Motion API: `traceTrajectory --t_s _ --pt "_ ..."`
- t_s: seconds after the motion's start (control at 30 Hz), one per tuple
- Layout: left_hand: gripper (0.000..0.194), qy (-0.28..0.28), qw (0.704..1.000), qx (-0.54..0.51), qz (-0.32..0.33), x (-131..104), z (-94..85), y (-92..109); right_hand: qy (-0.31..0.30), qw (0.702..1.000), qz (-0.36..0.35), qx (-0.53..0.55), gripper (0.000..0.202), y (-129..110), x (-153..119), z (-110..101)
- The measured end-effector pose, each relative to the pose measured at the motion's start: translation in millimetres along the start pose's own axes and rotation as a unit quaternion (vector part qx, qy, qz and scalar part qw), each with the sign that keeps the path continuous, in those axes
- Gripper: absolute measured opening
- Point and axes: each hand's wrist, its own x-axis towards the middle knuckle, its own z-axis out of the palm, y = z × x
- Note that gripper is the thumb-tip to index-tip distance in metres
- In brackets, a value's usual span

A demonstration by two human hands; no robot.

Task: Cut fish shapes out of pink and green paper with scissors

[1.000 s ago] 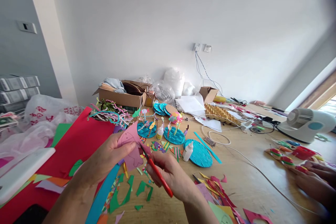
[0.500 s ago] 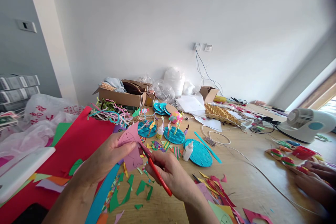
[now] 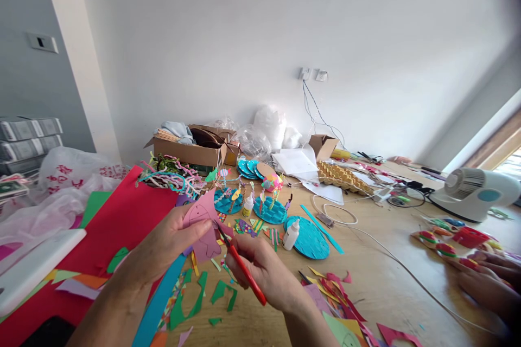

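Note:
A sheet of pink paper point(image 3: 207, 246) with outlines drawn on it is pinched in my left hand point(image 3: 179, 233), thumb on top. My right hand point(image 3: 260, 265) grips scissors with red handles point(image 3: 247, 274). Their dark blades meet the right edge of the pink paper, close to my left thumb. Below the hands lie green paper scraps point(image 3: 199, 293) and a blue paper strip point(image 3: 160, 303). Beyond them, small paper fish point(image 3: 244, 226) rest beside a white glue bottle point(image 3: 291, 234) and a blue textured disc point(image 3: 309, 238).
Red paper point(image 3: 134, 217) and a white plastic bag point(image 3: 69, 173) spread on the left. At the back stands a cardboard box point(image 3: 187, 149). A white cable point(image 3: 391, 252) crosses toward a fan point(image 3: 476, 190). Another person's hands point(image 3: 484, 282) touch colourful pieces at the right.
The scissors and my right hand have shifted very slightly at the paper's edge. My left hand keeps the same hold, and the surroundings look the same.

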Motion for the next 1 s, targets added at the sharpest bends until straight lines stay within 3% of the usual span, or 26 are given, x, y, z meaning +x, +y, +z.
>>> traceTrajectory --t_s 0.2,1.0 --pt "0.026 -0.021 1.000 -0.012 -0.007 -0.2 -0.3 0.5 0.002 1.000 0.006 -0.004 0.024 -2.0 -0.6 -0.3" --pt "0.024 -0.018 0.999 -0.029 -0.023 -1.4 -2.9 -3.6 0.023 0.998 0.009 -0.063 0.033 2.0 -0.1 -0.9"
